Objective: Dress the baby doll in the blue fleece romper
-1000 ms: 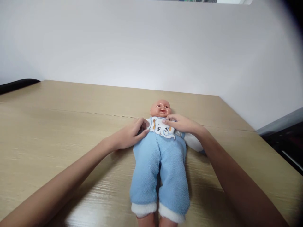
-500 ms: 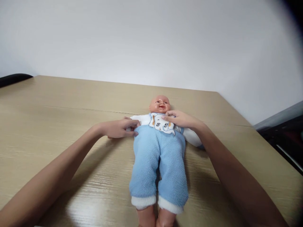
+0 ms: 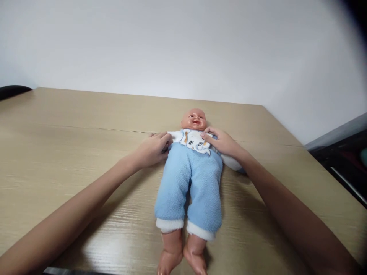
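Observation:
A baby doll (image 3: 190, 179) lies on its back on the wooden table (image 3: 71, 152), head away from me, bare feet toward me. It wears a light blue fleece romper with white cuffs and a white elephant bib panel on the chest. My left hand (image 3: 151, 150) is closed on the doll's white sleeve at its left side in view. My right hand (image 3: 222, 143) has its fingers curled on the romper's top edge at the doll's other shoulder. The doll's far arm is mostly hidden under my right wrist.
A plain white wall rises behind the table. A dark rounded object (image 3: 13, 91) shows past the table's far left corner. Dark furniture (image 3: 341, 160) stands beyond the table's right edge.
My left hand moved back in toward the doll's shoulder. The view shifted so the doll's bare feet now show fully. My right hand stayed on the chest.

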The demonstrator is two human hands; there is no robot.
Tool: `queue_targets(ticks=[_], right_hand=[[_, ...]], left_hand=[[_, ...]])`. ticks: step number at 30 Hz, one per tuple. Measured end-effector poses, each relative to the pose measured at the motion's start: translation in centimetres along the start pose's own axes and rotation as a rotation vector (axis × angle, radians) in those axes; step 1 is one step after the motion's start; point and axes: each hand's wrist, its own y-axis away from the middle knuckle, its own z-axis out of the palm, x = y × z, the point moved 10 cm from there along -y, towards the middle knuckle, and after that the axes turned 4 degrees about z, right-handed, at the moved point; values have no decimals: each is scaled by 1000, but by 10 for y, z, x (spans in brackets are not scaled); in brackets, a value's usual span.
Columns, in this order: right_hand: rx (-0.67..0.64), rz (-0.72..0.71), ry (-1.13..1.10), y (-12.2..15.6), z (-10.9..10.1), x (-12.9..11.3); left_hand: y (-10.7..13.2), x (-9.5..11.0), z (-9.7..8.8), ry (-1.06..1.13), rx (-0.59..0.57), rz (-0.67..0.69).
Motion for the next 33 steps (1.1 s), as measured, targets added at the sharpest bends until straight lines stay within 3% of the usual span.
queue_targets(ticks=[3, 8, 13, 16, 20, 23, 28, 33], right_hand=[[119, -38, 35, 21, -14, 5], [251, -122, 358, 74, -38, 22], [232, -99, 380, 133, -55, 63], [234, -47, 355, 152, -61, 81], [288, 47, 241, 154, -70, 99], [325, 160, 24, 152, -75, 115], [477, 239, -364, 153, -79, 126], [579, 228, -620, 128, -72, 116]], left_hand=[[1, -3, 4, -1, -3, -56], [-1, 0, 7, 14, 19, -37], [-7, 5, -16, 216, 184, -29], [-23, 22, -28, 360, 195, -22], [-61, 74, -35, 376, 237, 122], [-89, 107, -20, 213, 217, 231], [-112, 109, 15, 120, 80, 172], [-104, 118, 8, 273, 154, 309]])
